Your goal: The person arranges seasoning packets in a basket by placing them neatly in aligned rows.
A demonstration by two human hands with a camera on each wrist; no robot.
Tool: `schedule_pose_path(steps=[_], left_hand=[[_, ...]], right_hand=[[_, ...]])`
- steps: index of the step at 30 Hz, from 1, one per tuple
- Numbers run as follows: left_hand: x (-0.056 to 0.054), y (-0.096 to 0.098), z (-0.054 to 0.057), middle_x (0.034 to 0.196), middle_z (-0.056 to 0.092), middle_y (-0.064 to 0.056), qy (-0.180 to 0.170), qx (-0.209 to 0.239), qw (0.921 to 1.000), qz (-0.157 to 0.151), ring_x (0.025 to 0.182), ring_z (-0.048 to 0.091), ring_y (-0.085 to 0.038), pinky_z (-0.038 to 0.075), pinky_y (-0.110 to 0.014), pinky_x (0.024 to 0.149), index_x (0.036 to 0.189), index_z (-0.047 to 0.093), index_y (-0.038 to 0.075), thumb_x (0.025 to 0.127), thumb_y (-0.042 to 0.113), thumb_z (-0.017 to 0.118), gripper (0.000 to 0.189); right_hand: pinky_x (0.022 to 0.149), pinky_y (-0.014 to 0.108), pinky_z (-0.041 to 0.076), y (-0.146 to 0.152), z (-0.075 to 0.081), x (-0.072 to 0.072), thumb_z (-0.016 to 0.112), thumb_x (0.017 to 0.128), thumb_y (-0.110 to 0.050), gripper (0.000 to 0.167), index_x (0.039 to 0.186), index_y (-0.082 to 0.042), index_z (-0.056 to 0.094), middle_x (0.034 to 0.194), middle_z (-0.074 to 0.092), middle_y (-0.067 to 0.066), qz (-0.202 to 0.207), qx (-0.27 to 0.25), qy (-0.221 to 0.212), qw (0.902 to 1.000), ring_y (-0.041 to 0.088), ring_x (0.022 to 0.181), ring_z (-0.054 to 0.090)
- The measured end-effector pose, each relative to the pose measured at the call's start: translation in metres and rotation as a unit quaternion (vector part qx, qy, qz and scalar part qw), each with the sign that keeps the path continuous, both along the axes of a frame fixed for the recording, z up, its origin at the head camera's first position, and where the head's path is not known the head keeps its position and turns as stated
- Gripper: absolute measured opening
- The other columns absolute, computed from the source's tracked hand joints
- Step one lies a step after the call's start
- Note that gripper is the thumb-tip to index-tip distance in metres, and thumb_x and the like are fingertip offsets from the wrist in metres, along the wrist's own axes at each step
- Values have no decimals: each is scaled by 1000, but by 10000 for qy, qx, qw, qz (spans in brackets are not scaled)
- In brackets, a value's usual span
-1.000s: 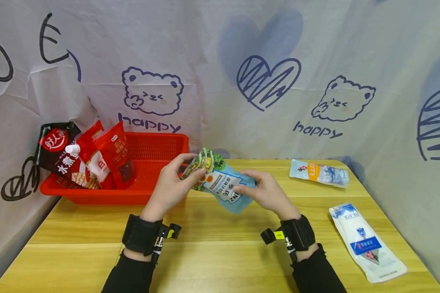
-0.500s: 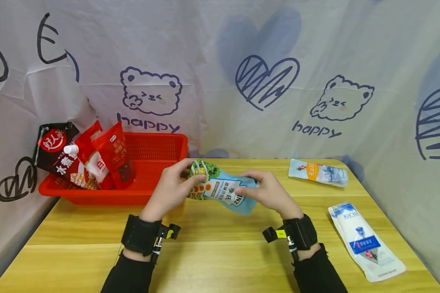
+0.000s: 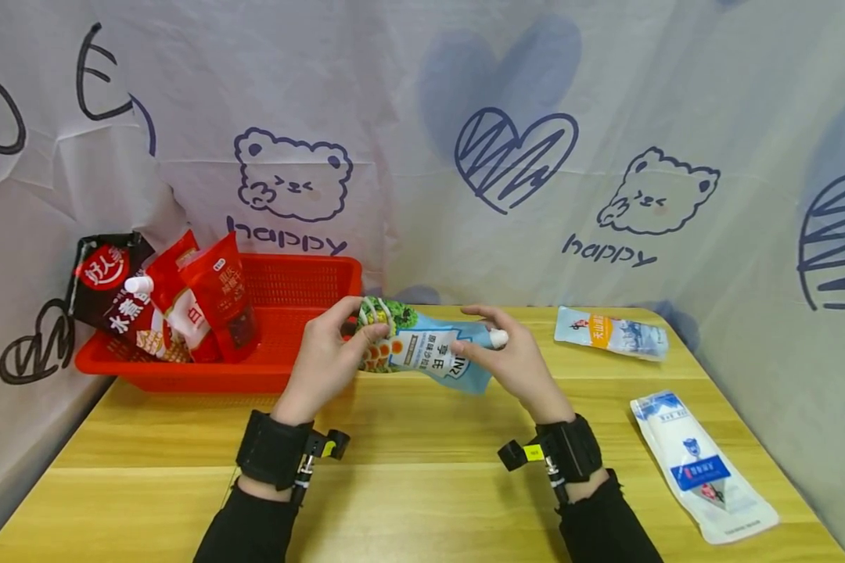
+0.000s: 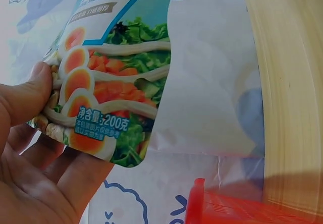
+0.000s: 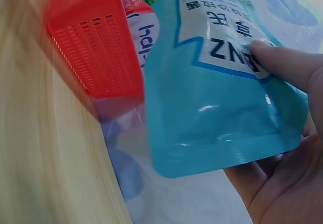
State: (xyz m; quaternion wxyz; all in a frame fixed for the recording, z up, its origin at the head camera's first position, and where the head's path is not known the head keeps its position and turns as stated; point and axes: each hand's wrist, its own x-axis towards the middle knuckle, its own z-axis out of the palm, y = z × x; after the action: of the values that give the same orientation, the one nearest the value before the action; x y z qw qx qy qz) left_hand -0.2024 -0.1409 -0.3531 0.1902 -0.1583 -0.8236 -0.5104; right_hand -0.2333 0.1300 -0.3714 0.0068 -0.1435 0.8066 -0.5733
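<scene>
Between both hands, above the table, is a light blue salad dressing pouch [image 3: 431, 349] with a salad picture at its left end and a white cap [image 3: 498, 338] at its right. The left hand [image 3: 327, 352] pinches the picture end; in the left wrist view the thumb lies on the front of the pouch [image 4: 108, 90] and the fingers are behind it. At the blue end, the right hand [image 3: 512, 358] grips with the thumb on the front. In the right wrist view, the fingers behind the pouch [image 5: 222, 113] are partly hidden.
A red plastic basket [image 3: 303, 313] stands at the back left, holding a black packet [image 3: 106, 274] and red packets [image 3: 218, 293]. On the right of the wooden table [image 3: 408, 500] lie a blue-and-orange pouch [image 3: 610, 333] and a white packet [image 3: 704, 469]. A printed cloth hangs behind.
The pouch has turned from a slant to nearly level, its left end lowered and its right end raised slightly. Its white cap now shows by the right hand. Both hands keep their hold.
</scene>
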Motion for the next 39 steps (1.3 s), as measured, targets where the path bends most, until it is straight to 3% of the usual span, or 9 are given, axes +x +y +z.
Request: schedule_pose_path(steps=[4, 11, 18, 27, 34, 39], left_hand=[[1, 1, 0, 103, 74, -13, 22, 159, 9998, 78, 82, 70, -24, 61, -28, 68, 121, 67, 5, 95, 17, 77, 30], [0, 0, -1, 102, 75, -15, 27, 496, 9984, 259, 82, 73, -27, 62, -29, 68, 122, 67, 4, 96, 16, 76, 29], [0, -1, 0, 101, 73, -14, -389, 418, 9981, 241, 79, 69, -25, 60, -26, 66, 123, 65, 5, 97, 22, 75, 32], [1, -5, 1, 111, 69, -14, -831, 97, 9963, -220, 90, 67, -25, 60, -32, 72, 135, 56, 7, 98, 27, 75, 46], [1, -6, 0, 131, 66, -12, -764, -454, 9951, -426, 102, 60, -27, 54, -39, 83, 138, 61, 10, 95, 23, 78, 48], [2, 1, -1, 124, 70, -8, -665, -787, 9913, -818, 104, 66, -25, 58, -45, 89, 129, 68, 9, 92, 16, 81, 40]], right_hand=[[89, 42, 59, -1, -4, -2, 83, 91, -30, 60, 144, -19, 58, 126, 67, 15, -79, -142, -34, 9999, 30, 109, 68], [93, 40, 59, -1, -7, -2, 85, 89, -27, 55, 137, -12, 62, 129, 71, 11, 153, -402, -52, 9991, 28, 115, 70], [90, 36, 60, 0, -9, -2, 85, 89, -20, 52, 135, -8, 65, 124, 73, 13, 263, -568, 96, 9980, 26, 110, 72], [89, 33, 60, 5, -8, -2, 84, 90, -19, 49, 132, -4, 66, 123, 74, 14, 224, -552, 148, 9981, 23, 107, 73], [87, 37, 61, 12, -2, 0, 85, 88, -21, 47, 129, -5, 69, 119, 75, 13, 291, -121, 105, 9994, 26, 105, 74], [82, 39, 62, 11, 3, 2, 85, 88, -21, 42, 125, -5, 72, 112, 77, 11, 556, 161, 149, 9982, 26, 96, 75]])
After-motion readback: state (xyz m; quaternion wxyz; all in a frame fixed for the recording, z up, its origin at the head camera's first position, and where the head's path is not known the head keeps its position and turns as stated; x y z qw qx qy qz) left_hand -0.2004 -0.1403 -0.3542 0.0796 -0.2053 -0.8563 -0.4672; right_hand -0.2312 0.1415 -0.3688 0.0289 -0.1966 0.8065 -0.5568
